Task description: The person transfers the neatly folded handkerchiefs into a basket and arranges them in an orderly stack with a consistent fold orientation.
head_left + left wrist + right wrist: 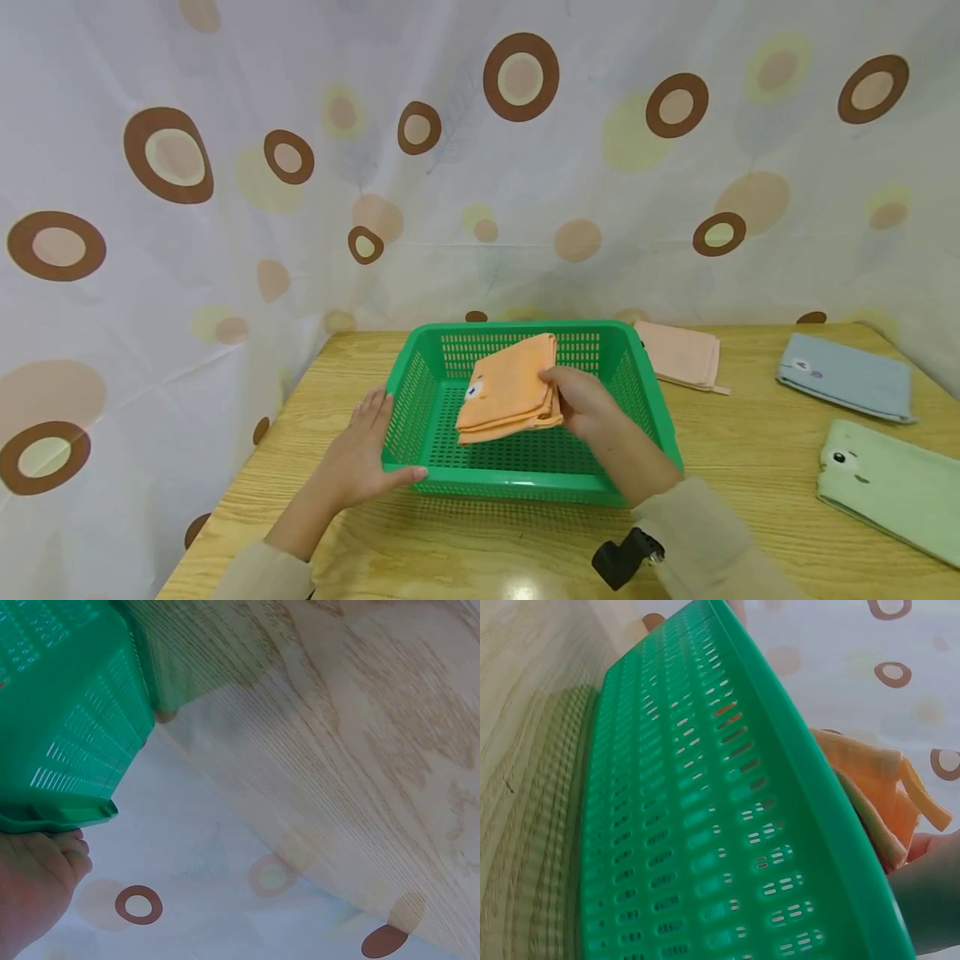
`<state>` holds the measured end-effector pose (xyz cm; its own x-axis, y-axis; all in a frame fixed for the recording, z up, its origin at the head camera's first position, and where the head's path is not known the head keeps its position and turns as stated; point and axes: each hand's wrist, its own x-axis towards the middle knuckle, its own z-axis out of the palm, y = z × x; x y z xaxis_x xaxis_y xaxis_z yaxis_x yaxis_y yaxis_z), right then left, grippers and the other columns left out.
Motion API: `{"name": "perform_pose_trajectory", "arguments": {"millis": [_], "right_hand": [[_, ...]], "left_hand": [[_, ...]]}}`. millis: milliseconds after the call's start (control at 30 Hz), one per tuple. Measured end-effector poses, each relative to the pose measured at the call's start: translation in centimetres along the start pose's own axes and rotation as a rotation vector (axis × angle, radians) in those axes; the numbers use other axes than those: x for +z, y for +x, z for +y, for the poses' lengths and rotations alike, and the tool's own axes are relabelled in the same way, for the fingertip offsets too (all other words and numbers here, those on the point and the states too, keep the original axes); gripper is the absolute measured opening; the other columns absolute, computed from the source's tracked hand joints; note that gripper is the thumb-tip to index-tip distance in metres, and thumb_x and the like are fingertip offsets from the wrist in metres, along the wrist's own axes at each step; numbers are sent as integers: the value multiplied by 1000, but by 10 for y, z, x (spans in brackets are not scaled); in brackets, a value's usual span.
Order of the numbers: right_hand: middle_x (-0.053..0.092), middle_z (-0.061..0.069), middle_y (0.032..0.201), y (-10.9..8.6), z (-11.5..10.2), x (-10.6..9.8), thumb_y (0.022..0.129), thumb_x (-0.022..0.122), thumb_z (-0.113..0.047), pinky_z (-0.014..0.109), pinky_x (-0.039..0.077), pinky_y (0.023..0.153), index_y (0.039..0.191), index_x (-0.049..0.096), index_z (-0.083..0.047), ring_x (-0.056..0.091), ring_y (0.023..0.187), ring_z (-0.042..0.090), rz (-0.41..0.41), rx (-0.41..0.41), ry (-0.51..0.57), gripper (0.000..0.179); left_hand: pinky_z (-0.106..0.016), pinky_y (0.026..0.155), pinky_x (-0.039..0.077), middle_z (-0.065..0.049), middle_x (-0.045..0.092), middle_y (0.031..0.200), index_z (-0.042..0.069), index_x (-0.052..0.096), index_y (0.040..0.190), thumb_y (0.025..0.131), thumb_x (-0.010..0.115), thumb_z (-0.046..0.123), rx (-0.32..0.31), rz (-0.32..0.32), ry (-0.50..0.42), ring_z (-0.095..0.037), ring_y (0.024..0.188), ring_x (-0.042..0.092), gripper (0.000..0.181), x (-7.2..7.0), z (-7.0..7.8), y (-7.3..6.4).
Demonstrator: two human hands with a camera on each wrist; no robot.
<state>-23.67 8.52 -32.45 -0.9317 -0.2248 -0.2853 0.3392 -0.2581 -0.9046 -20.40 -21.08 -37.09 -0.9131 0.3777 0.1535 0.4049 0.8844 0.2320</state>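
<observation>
A folded orange towel (506, 387) with an embroidered eye is held over the green basket (517, 482). My right hand (588, 404) pinches it by its right edge, thumb on top. In the right wrist view the orange towel (870, 769) shows past the rim of the basket (682, 802), and part of the hand (930, 889) is seen behind that rim. My left hand (363, 450) rests against the basket's left front corner, fingers straight along the side and thumb on the front rim. The left wrist view shows this hand (37, 885) touching the basket's edge (60, 817).
On the wooden table (750, 475), to the basket's right, lie a folded pink towel (682, 354), a blue towel (847, 375) and a green towel (892, 483). A patterned curtain (465, 192) hangs behind the table and along its left side.
</observation>
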Motion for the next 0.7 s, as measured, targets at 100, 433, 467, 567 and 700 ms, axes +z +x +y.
{"name": "perform_pose_trajectory", "arguments": {"millis": [100,433,467,567,700], "right_hand": [[57,-2,86,3,4,4,98,36,-9,18,53,71,142,25,7,60,74,3,1,0,-2,47],[56,8,104,8,19,19,98,34,-4,24,53,80,143,24,6,60,77,5,55,12,-31,47],[56,11,108,8,20,21,98,34,-4,27,53,84,142,25,6,61,78,6,62,14,-38,46],[54,19,119,11,24,27,98,34,-4,35,50,93,142,26,7,63,86,11,71,15,-54,46],[51,26,126,14,28,36,98,34,-3,40,48,96,141,28,8,64,96,20,85,11,-88,45]], "left_hand": [[-51,115,17,-25,11,153,-9,14,145,76,57,66,0,7,-4,-39,143,9,110,-1,0,0],[-50,116,15,-23,7,154,-8,12,145,76,59,63,-16,-15,-11,-37,143,6,110,1,1,-1],[-50,116,15,-23,7,154,-8,13,145,76,59,63,-16,-13,-10,-37,143,6,109,0,1,0],[-49,116,16,-22,7,154,-7,12,146,76,58,63,-17,-9,-11,-37,143,7,109,0,1,0],[-50,116,16,-22,7,154,-7,13,146,77,59,63,-17,-5,-11,-38,143,9,109,-1,1,0]]}}
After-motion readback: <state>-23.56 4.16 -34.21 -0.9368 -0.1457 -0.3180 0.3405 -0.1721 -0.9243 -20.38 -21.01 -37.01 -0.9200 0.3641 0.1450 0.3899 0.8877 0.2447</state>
